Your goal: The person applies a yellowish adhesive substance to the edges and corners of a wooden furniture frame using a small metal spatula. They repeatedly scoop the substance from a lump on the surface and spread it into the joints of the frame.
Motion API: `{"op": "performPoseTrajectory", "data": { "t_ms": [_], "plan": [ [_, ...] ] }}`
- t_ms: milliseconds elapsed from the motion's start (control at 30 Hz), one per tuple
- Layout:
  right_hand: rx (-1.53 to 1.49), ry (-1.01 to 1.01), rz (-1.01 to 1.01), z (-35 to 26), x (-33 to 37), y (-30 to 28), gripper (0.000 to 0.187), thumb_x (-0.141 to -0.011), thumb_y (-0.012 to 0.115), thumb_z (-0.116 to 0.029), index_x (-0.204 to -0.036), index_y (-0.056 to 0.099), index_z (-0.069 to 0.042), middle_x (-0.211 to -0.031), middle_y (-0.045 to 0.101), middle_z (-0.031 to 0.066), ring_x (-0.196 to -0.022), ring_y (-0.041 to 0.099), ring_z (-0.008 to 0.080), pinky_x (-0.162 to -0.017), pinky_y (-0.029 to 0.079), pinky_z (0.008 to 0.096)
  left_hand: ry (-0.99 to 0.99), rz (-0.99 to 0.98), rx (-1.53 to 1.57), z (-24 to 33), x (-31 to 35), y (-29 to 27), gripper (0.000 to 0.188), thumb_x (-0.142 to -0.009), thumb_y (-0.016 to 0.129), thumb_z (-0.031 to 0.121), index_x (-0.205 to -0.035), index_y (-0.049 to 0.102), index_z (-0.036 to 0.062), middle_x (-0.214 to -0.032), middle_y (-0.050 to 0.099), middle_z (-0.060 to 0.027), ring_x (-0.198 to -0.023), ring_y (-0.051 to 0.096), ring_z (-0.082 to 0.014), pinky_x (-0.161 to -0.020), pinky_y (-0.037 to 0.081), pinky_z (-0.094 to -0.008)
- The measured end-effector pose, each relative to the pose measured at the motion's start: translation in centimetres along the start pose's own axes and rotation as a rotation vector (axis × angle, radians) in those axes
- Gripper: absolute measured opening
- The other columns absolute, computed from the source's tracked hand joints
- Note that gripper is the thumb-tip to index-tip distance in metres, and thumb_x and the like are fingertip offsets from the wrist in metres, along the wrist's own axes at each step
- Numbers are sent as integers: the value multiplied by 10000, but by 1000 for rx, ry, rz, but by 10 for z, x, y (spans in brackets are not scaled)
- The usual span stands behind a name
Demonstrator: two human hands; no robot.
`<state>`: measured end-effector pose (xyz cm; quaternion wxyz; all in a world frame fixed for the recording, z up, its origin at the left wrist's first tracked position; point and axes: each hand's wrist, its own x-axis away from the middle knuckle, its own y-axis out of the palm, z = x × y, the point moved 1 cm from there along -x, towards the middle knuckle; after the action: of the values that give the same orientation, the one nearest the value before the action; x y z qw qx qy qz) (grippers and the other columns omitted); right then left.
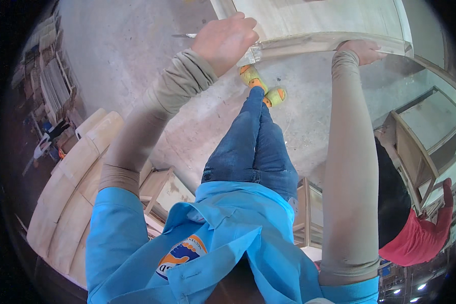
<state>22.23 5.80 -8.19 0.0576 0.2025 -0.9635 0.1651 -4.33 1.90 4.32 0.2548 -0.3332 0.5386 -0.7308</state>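
Observation:
A pale wooden furniture piece (329,23) with a curved front rail (309,44) stands ahead of me. My left hand (225,40) is closed above the rail's left corner. From the fist's left side sticks out a slim tool (184,35) with a dark, narrow, blade-like end; the fingers hide the rest, so its exact kind does not show. Farther right, my right hand (362,51) grips the same rail near its right end, fingers bent over the edge. A light-coloured patch (253,52) marks the wood below my left hand.
Curved wooden panels (76,197) stand at the left, with stacked boards (53,83) farther off. Wooden frames (430,142) are at the right, near a person in a red top (420,240). Another cabinet-like piece (164,192) stands beside me. Concrete floor (131,45) lies under my yellow clogs (251,77).

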Motion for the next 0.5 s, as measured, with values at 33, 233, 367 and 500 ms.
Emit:
{"op": "performPoseTrajectory", "data": {
  "t_ms": [33,233,367,500],
  "plan": [
    [3,-7,8,0,0,0,520,-1045,261,-187,-1502,188,49,-1495,335,300,-1340,426,419,-1161,371,427,1,-13,3,-1,1,-1,99,-807,567,129,-788,619,47,-874,546,-97,-924,591,-299,-731,513,-410],
    [57,-77,84,3,0,2,488,-1035,279,-188,-1444,271,78,-1405,437,320,-1251,503,440,-1095,436,459,20,0,41,-8,8,0,94,-812,559,113,-788,618,43,-865,555,-96,-929,594,-299,-727,509,-408],
    [13,-48,60,6,-3,2,492,-1040,285,-197,-1443,265,84,-1402,437,326,-1251,503,445,-1091,441,459,12,-23,40,-9,10,-1,90,-811,563,108,-799,627,46,-867,563,-95,-935,596,-298,-737,511,-406],
    [46,-72,74,12,-6,3,492,-1044,281,-202,-1455,258,68,-1409,430,327,-1250,505,444,-1091,444,452,7,-45,30,-10,9,-3,92,-814,572,106,-819,643,48,-876,569,-88,-953,598,-294,-754,512,-395]
  ]
}}
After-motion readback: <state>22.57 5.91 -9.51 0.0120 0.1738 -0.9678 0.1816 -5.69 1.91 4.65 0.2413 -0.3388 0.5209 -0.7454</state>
